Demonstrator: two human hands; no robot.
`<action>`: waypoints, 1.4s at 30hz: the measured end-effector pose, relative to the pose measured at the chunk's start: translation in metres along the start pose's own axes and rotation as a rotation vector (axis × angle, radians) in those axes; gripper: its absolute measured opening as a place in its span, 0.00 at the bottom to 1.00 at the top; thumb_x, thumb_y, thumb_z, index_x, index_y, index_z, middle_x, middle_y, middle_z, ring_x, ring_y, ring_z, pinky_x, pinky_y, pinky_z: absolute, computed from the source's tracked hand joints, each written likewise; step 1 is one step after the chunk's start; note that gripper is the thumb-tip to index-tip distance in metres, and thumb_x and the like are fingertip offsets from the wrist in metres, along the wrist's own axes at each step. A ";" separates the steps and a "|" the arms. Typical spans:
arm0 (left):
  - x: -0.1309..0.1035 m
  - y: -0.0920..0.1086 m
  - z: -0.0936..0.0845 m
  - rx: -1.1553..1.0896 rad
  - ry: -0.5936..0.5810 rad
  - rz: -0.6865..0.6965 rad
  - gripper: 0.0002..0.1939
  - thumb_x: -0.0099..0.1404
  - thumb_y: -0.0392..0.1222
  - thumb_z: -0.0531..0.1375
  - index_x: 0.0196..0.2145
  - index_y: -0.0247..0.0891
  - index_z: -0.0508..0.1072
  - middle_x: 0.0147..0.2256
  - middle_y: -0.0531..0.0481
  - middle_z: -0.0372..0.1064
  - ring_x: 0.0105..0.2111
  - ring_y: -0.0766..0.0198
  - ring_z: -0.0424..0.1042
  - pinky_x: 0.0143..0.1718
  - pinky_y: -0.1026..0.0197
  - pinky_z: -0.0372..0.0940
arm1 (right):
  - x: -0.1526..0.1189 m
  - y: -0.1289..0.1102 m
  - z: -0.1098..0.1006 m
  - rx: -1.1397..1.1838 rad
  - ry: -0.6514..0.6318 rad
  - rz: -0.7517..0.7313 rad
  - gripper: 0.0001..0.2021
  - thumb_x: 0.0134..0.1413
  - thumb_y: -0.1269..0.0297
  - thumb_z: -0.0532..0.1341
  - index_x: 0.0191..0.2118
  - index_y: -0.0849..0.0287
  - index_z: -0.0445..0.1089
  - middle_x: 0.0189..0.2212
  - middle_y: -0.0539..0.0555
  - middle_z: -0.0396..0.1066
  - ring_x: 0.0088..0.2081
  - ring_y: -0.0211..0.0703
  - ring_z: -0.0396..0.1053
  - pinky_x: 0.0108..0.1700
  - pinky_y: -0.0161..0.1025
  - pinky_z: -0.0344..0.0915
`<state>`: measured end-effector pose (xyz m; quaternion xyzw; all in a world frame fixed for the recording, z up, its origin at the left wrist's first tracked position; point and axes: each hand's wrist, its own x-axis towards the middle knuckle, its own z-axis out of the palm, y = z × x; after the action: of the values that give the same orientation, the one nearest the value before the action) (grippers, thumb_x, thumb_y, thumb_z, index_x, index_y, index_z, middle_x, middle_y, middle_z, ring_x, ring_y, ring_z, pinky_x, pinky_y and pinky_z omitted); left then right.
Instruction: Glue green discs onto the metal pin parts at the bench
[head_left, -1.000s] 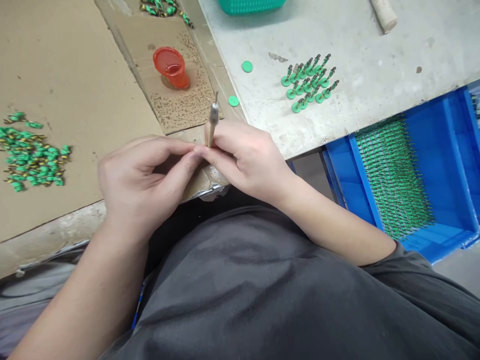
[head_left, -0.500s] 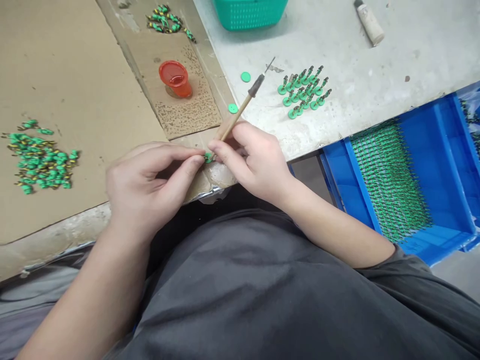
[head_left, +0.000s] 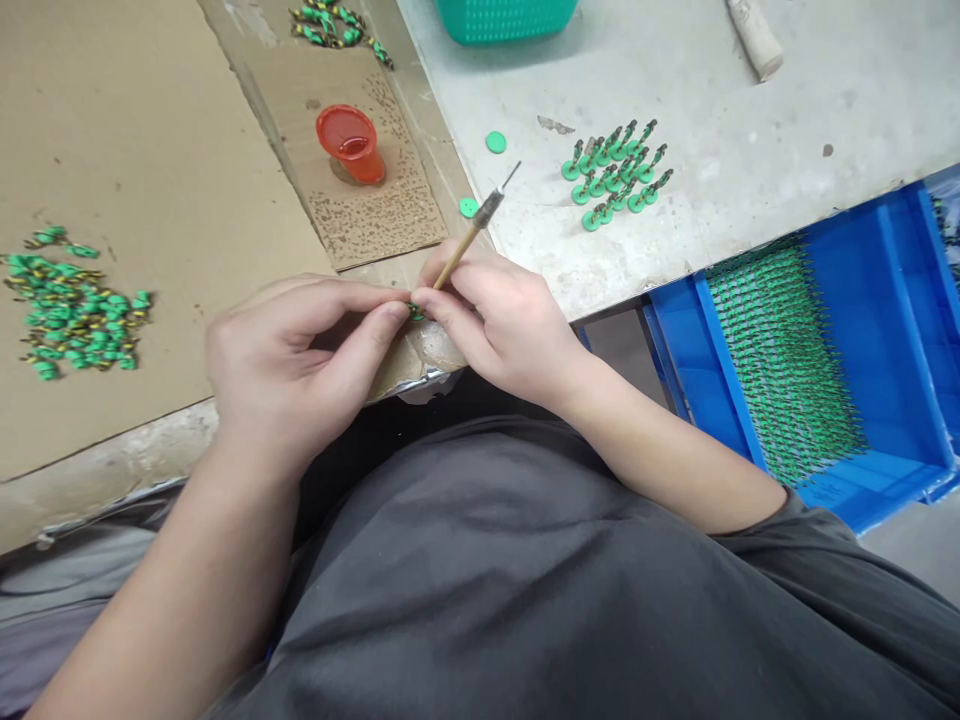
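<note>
My left hand (head_left: pixel 300 365) pinches a tiny green figurine (head_left: pixel 415 311) between thumb and forefinger, close to the table's front edge. Opposite it, my right hand (head_left: pixel 506 320) is closed around a thin wooden-handled brush (head_left: pixel 466 243), whose dark, fine tip points up and away. The right thumb and forefinger also meet at the figurine, which the fingers largely cover. Just beyond my hands lies a green disc (head_left: pixel 469 207), and a second green disc (head_left: pixel 496 142) rests farther back. Several small figures on green bases (head_left: pixel 615 175) stand in rows to the right.
A red cup (head_left: pixel 350 145) with liquid stands on speckled cardboard (head_left: pixel 382 225). Loose green pieces (head_left: pixel 79 315) are heaped at the left, more pieces (head_left: pixel 328 25) at the back. A green basket (head_left: pixel 506 22), a pale tube (head_left: pixel 755 40) and a blue bin (head_left: pixel 885 350) of figures surround the workspace.
The brush has tilted, its tip now lower and farther left. My right fingertips have drawn in to the figurine, while my left hand keeps its pinch. The view has shifted slightly.
</note>
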<state>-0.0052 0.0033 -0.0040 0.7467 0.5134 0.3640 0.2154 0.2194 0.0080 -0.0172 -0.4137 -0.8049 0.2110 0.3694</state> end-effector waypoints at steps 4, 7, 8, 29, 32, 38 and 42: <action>0.000 0.000 0.000 -0.004 -0.002 0.013 0.07 0.78 0.47 0.71 0.44 0.46 0.90 0.41 0.51 0.89 0.39 0.64 0.85 0.43 0.61 0.73 | 0.000 -0.001 0.001 0.000 -0.015 0.004 0.18 0.90 0.58 0.50 0.51 0.56 0.76 0.49 0.57 0.82 0.53 0.48 0.80 0.61 0.46 0.77; 0.000 0.000 0.000 -0.006 -0.004 0.026 0.06 0.78 0.46 0.71 0.44 0.46 0.90 0.41 0.52 0.89 0.39 0.65 0.84 0.43 0.61 0.72 | 0.002 -0.003 -0.001 0.035 -0.007 -0.005 0.15 0.89 0.59 0.52 0.52 0.57 0.75 0.50 0.59 0.83 0.53 0.48 0.81 0.62 0.46 0.78; 0.000 0.000 0.000 -0.007 -0.005 0.029 0.06 0.78 0.46 0.71 0.45 0.46 0.90 0.42 0.53 0.89 0.39 0.65 0.85 0.43 0.61 0.73 | 0.002 -0.003 -0.002 0.044 -0.008 -0.006 0.15 0.89 0.60 0.53 0.53 0.57 0.75 0.51 0.58 0.83 0.53 0.48 0.81 0.62 0.45 0.78; 0.004 0.001 -0.002 0.139 -0.043 0.213 0.10 0.76 0.43 0.70 0.50 0.35 0.85 0.39 0.46 0.80 0.36 0.63 0.75 0.40 0.60 0.70 | 0.008 0.008 -0.014 0.201 0.015 0.112 0.18 0.89 0.51 0.54 0.45 0.56 0.70 0.42 0.52 0.78 0.48 0.44 0.80 0.54 0.41 0.76; 0.006 -0.001 -0.001 0.182 -0.079 0.255 0.06 0.77 0.42 0.70 0.45 0.36 0.84 0.40 0.46 0.80 0.38 0.62 0.74 0.41 0.59 0.68 | 0.013 0.012 -0.017 0.141 -0.041 0.042 0.17 0.90 0.54 0.52 0.46 0.57 0.71 0.46 0.52 0.80 0.51 0.44 0.80 0.58 0.41 0.75; 0.007 0.003 -0.001 0.152 -0.104 0.202 0.04 0.78 0.39 0.69 0.45 0.37 0.84 0.41 0.48 0.82 0.39 0.64 0.77 0.42 0.60 0.68 | 0.020 0.018 -0.015 0.082 -0.123 -0.092 0.14 0.90 0.60 0.52 0.51 0.58 0.72 0.54 0.52 0.80 0.60 0.43 0.80 0.63 0.42 0.76; 0.008 0.006 -0.004 0.140 -0.113 0.148 0.05 0.78 0.40 0.69 0.43 0.38 0.84 0.39 0.50 0.81 0.36 0.66 0.75 0.39 0.61 0.67 | 0.020 0.018 -0.014 0.076 -0.142 -0.126 0.15 0.90 0.59 0.51 0.51 0.58 0.72 0.56 0.55 0.81 0.63 0.46 0.81 0.66 0.45 0.78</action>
<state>-0.0030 0.0079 0.0053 0.8151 0.4679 0.2995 0.1641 0.2315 0.0357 -0.0116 -0.3320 -0.8448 0.2467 0.3394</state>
